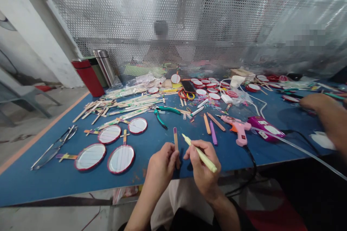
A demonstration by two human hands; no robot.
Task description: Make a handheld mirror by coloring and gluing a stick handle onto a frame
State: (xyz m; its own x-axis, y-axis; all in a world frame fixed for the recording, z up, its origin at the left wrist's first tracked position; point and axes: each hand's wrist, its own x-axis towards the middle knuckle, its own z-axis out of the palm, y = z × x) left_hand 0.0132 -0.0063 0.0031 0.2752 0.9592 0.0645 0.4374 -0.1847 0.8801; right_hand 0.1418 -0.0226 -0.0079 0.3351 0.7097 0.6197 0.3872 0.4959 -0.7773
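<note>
Between the thumb and fingers of my left hand (163, 160) stands a wooden craft stick (176, 140), its rounded top end coloured purple. My right hand (205, 162) grips a pale yellow marker (204, 158) like a pen, its tip pointing up and left, a little apart from the stick. Beyond my right hand lie an orange marker (207, 124), a purple marker (213, 133) and a brownish-pink marker (216, 122). To the left rest several round white discs with red rims and stick handles, one of them a near disc (120, 159).
A pink glue gun (238, 128) with its cord and a purple device (265, 129) lie to the right. Green-handled pliers (166, 112), loose craft sticks (132, 105) and glasses (55, 148) lie on the blue table. A red flask (88, 78) stands back left. Another person's arm (322, 110) reaches in at right.
</note>
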